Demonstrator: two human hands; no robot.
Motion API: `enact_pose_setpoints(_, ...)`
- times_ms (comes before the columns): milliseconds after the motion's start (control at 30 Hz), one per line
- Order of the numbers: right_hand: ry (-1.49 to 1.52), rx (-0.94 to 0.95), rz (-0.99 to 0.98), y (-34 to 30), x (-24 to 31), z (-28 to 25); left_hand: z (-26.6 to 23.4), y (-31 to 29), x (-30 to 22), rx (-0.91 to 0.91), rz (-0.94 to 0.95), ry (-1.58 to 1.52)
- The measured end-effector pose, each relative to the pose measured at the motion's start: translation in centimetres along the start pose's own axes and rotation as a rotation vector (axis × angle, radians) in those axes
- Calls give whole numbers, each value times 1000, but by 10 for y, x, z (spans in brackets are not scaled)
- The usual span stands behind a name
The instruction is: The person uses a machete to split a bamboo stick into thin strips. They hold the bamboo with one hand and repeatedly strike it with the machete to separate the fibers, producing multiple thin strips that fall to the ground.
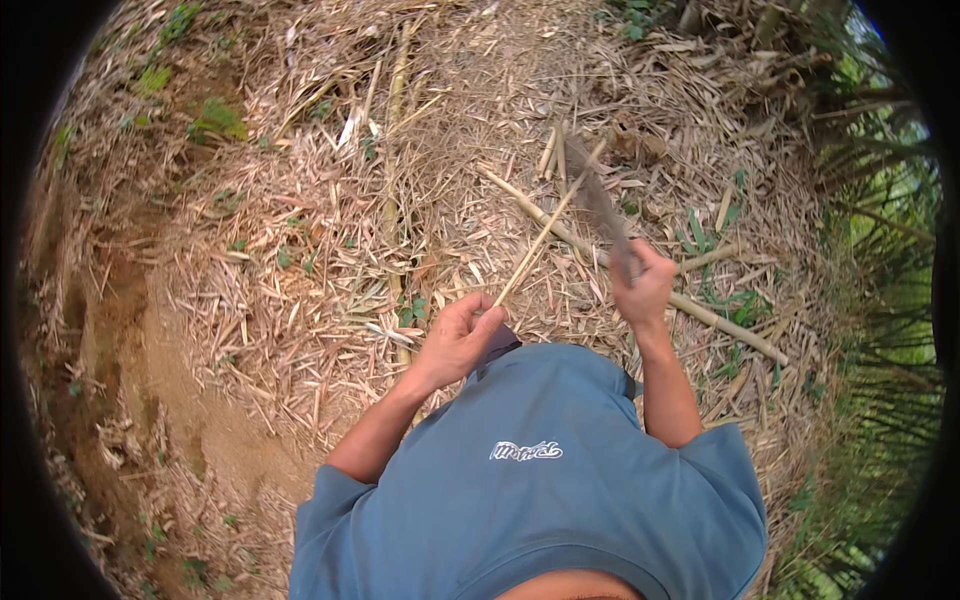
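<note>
My left hand [460, 335] is closed around the near end of a thin, pale bamboo strip [538, 246], which slants up and away to the right. My right hand [645, 284] grips a machete by its handle. The long, dark machete blade [596, 200] is smeared by motion and points away from me, close to the strip's far end. Whether blade and strip touch, I cannot tell. Below both, a thicker bamboo pole [722, 325] lies diagonally across the ground.
Short split bamboo pieces [548, 152] lie beyond the blade. A branch piece [712, 258] rests right of my right hand. Another long bamboo pole [394, 190] runs away on the left. Dry leaves cover the ground; bare soil [150, 340] shows at left, green foliage [890, 330] at right.
</note>
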State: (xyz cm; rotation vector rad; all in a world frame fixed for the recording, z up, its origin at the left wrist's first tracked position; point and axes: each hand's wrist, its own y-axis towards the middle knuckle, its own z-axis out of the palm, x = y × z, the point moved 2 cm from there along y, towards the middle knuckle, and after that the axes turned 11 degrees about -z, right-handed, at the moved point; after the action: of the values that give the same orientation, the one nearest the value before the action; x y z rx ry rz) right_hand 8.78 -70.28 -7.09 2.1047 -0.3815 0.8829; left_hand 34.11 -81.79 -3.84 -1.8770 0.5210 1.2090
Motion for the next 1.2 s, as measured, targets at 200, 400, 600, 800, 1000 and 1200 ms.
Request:
enact_pose_setpoints(200,-107,245,-336,-19,26,33,12,16,12,-292,568,449)
enact_pose_setpoints(400,-75,281,-372,-17,24,44,7,2,25,-124,203,279)
enact_pose_setpoints(600,-280,291,88,5,-6,35,17,-25,2,153,-210,-358)
enact_pose_setpoints(800,-43,327,-367,-16,31,52,8,-7,16,-45,-155,-268)
enact_pose_setpoints(1000,-79,182,-376,-18,21,66,-7,-10,29,84,-43,-179)
enact_pose_setpoints(1200,-163,175,-180,-19,-8,58,13,-22,-10,117,-248,-613)
